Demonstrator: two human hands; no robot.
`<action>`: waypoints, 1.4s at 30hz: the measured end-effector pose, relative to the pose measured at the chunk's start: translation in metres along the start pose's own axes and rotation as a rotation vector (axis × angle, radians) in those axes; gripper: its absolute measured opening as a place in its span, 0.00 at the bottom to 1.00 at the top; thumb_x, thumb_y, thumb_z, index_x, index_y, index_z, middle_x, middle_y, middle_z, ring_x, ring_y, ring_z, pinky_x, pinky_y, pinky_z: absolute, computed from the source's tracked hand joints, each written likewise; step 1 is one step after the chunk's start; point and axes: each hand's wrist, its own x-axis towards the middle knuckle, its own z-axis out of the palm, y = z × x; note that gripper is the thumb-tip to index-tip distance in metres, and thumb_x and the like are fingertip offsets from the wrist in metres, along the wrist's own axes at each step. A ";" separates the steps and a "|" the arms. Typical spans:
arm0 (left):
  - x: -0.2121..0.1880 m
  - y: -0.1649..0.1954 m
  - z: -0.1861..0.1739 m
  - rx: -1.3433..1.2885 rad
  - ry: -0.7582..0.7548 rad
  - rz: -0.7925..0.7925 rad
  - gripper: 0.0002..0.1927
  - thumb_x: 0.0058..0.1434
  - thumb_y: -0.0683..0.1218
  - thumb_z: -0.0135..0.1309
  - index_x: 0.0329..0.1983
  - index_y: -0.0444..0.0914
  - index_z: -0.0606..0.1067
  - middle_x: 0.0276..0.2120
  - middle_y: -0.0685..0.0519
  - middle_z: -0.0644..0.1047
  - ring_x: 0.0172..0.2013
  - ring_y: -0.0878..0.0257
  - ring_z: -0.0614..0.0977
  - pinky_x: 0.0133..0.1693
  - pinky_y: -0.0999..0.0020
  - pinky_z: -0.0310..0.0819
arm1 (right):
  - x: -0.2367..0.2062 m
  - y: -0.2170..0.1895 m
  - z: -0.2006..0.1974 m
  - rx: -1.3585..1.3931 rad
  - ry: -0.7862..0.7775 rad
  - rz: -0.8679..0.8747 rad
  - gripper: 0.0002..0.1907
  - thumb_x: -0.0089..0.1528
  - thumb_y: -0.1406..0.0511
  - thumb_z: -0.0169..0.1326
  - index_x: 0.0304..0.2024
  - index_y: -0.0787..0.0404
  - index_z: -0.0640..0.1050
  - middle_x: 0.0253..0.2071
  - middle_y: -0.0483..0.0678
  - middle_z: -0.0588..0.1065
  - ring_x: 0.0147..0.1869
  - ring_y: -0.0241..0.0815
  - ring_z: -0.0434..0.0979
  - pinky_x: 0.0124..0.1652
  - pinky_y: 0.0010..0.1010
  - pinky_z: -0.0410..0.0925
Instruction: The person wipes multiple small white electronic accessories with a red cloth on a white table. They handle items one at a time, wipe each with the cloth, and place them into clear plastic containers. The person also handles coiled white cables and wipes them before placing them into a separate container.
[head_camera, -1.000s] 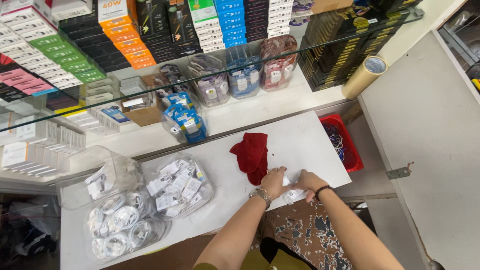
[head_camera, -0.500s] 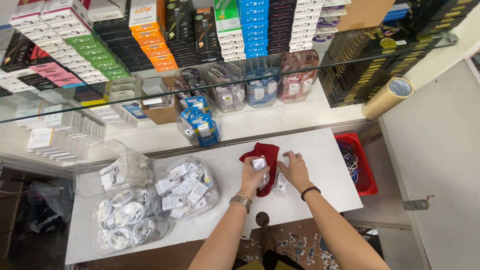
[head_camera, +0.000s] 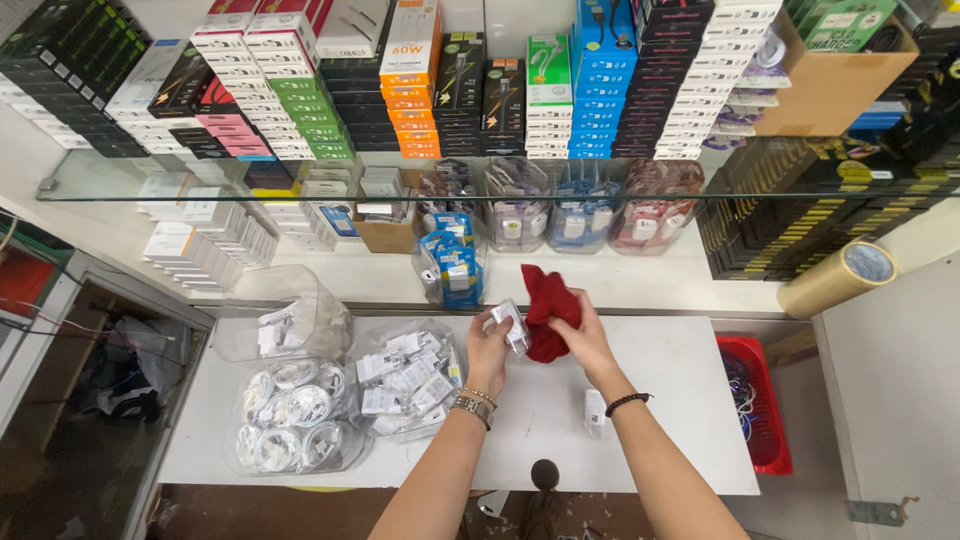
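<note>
My left hand (head_camera: 489, 348) holds a small clear packet with a white item (head_camera: 512, 324) above the white table (head_camera: 660, 400). My right hand (head_camera: 580, 335) grips a red cloth (head_camera: 547, 300), lifted off the table and pressed against the packet. Another small white packet (head_camera: 594, 408) lies on the table just below my right wrist. Both hands are close together near the table's far edge.
Clear plastic jars (head_camera: 405, 378) of white packets and coiled cables (head_camera: 290, 420) lie at the left. A red basket (head_camera: 752, 400) sits at the right edge. Behind, a glass shelf (head_camera: 400, 195) fronts stacked coloured boxes; a tape roll (head_camera: 838, 278) rests at right.
Both hands moved from the table's near right part up to the red cloth. The right hand picked the cloth up; the left raised a packet against it.
</note>
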 end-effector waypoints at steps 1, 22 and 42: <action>0.002 0.003 0.007 0.037 -0.006 -0.011 0.26 0.64 0.38 0.53 0.66 0.32 0.65 0.48 0.45 0.79 0.45 0.59 0.81 0.42 0.64 0.78 | 0.004 -0.011 0.004 0.096 -0.090 0.007 0.31 0.57 0.63 0.61 0.63 0.54 0.68 0.59 0.57 0.75 0.60 0.48 0.76 0.55 0.34 0.71; -0.069 0.073 0.051 0.560 -0.335 0.610 0.18 0.63 0.39 0.55 0.57 0.35 0.71 0.44 0.46 0.81 0.41 0.59 0.82 0.44 0.69 0.76 | 0.003 -0.100 0.007 0.387 0.354 0.069 0.22 0.63 0.66 0.58 0.59 0.66 0.71 0.53 0.51 0.78 0.52 0.43 0.78 0.49 0.36 0.73; -0.026 0.047 0.012 -0.483 -0.310 0.109 0.20 0.75 0.46 0.53 0.67 0.37 0.67 0.54 0.48 0.76 0.48 0.58 0.78 0.49 0.59 0.74 | -0.051 -0.095 0.070 0.080 0.168 -0.190 0.25 0.62 0.65 0.59 0.60 0.61 0.68 0.51 0.49 0.78 0.53 0.38 0.78 0.51 0.30 0.72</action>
